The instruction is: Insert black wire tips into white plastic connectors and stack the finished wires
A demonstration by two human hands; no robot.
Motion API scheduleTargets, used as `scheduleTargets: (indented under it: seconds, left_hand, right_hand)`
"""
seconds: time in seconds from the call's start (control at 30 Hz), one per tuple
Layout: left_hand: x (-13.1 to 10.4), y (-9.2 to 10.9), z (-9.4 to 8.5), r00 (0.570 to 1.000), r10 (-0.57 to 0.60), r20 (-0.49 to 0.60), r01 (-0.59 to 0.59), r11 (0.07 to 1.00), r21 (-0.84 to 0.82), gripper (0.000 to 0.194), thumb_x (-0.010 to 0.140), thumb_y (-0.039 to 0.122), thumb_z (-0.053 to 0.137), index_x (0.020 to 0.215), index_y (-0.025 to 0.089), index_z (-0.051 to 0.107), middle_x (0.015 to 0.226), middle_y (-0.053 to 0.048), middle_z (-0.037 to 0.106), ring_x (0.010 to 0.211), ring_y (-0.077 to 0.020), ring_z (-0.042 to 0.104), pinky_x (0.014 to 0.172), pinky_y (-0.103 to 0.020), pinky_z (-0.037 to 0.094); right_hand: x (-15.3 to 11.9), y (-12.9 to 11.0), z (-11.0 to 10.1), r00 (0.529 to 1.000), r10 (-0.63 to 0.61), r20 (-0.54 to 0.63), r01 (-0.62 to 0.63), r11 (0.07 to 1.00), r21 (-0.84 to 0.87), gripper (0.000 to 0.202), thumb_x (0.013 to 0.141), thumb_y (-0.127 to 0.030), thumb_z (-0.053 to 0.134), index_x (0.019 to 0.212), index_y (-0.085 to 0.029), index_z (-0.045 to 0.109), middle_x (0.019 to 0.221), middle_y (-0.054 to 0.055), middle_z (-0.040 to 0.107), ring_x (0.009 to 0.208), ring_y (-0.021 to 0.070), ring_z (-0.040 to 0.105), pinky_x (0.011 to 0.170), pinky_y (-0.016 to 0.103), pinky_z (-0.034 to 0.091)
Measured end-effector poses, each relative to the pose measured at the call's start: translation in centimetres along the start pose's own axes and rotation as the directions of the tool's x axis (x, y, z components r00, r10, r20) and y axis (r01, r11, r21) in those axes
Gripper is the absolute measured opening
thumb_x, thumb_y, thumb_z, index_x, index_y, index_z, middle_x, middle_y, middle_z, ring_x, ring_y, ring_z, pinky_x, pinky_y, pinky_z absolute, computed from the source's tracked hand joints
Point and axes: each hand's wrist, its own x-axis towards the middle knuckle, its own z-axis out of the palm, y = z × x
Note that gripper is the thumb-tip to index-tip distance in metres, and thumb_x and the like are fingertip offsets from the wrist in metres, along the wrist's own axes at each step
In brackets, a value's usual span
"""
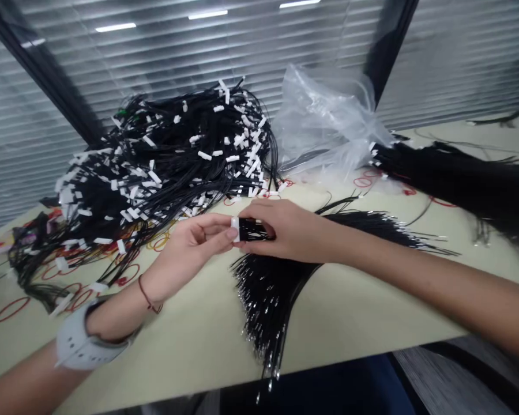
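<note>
My left hand pinches a small white connector between thumb and fingers. Short black wires run from the connector to the right, and my right hand is closed around them, its fingertips close to the connector. Beneath my right hand lies a fanned bundle of loose black wires with shiny metal tips, pointing toward the table's front edge. More wire ends from this bundle spread out to the right, partly covered by my right forearm. My right palm hides some of the wires.
A large heap of black cables with white connectors fills the back left. Behind my hands stands a clear plastic bag. Another thick black wire bundle lies at the right. Red rubber bands are scattered on the pale table.
</note>
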Motion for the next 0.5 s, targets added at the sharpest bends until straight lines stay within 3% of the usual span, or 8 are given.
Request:
scheduleTargets:
  seconds: [0.1, 0.2, 0.27, 0.37, 0.5]
  left_hand:
    - [0.3, 0.6, 0.9, 0.997, 0.061, -0.047, -0.061, 0.998, -0.002, 0.023, 0.072, 0.034, 0.065, 0.085, 0.016, 0.062, 0.077, -0.002, 0.068, 0.072, -0.014, 0.063, 0.072, -0.026, 0.051]
    - [0.6, 0.7, 1.8, 0.997, 0.071, -0.032, -0.071, 0.997, 0.012, 0.027, 0.079, 0.042, 0.055, 0.089, 0.017, 0.057, 0.084, -0.005, 0.066, 0.08, -0.0171, 0.064, 0.08, -0.033, 0.049]
    - [0.9, 0.4, 2.4, 0.995, 0.082, 0.057, -0.089, 0.986, 0.142, 0.032, 0.076, 0.045, 0.056, 0.091, 0.017, 0.058, 0.09, -0.008, 0.066, 0.085, -0.0217, 0.063, 0.08, -0.037, 0.048]
    - [1.5, 0.0, 3.8, 0.97, 0.183, 0.16, -0.23, 0.906, 0.356, 0.039, 0.064, 0.045, 0.067, 0.09, 0.017, 0.062, 0.096, -0.009, 0.065, 0.093, -0.0282, 0.059, 0.083, -0.04, 0.045]
    - [2.2, -0.5, 6.5, 0.942, 0.297, 0.154, -0.33, 0.901, 0.281, 0.035, 0.058, 0.049, 0.069, 0.069, 0.016, 0.065, 0.082, -0.009, 0.068, 0.102, -0.0362, 0.054, 0.095, -0.042, 0.035]
  right_hand:
    - [0.7, 0.2, -0.2, 0.993, 0.111, 0.034, -0.116, 0.968, 0.221, 0.013, 0.075, -0.026, 0.058, 0.079, -0.014, 0.054, 0.065, -0.005, 0.047, 0.057, 0.0056, 0.039, 0.056, 0.02, 0.03]
    - [0.9, 0.7, -0.8, 0.979, 0.192, 0.075, -0.205, 0.883, 0.423, 0.016, 0.073, -0.027, 0.06, 0.072, -0.014, 0.05, 0.06, -0.007, 0.043, 0.055, 0.0047, 0.037, 0.052, 0.019, 0.03]
    - [0.8, 1.0, -1.3, 0.976, 0.201, 0.09, -0.219, 0.853, 0.474, 0.018, 0.075, -0.03, 0.057, 0.072, -0.015, 0.047, 0.061, -0.006, 0.044, 0.055, 0.0045, 0.039, 0.052, 0.018, 0.032]
    - [0.6, 1.2, -1.7, 0.971, 0.217, 0.101, -0.237, 0.807, 0.54, 0.022, 0.077, -0.035, 0.055, 0.074, -0.016, 0.046, 0.064, -0.005, 0.048, 0.057, 0.005, 0.044, 0.053, 0.019, 0.037]
    - [0.5, 1.2, -1.8, 0.96, 0.271, 0.072, -0.264, 0.784, 0.562, 0.025, 0.073, -0.037, 0.059, 0.069, -0.017, 0.044, 0.059, -0.007, 0.043, 0.054, 0.0045, 0.044, 0.05, 0.018, 0.036]
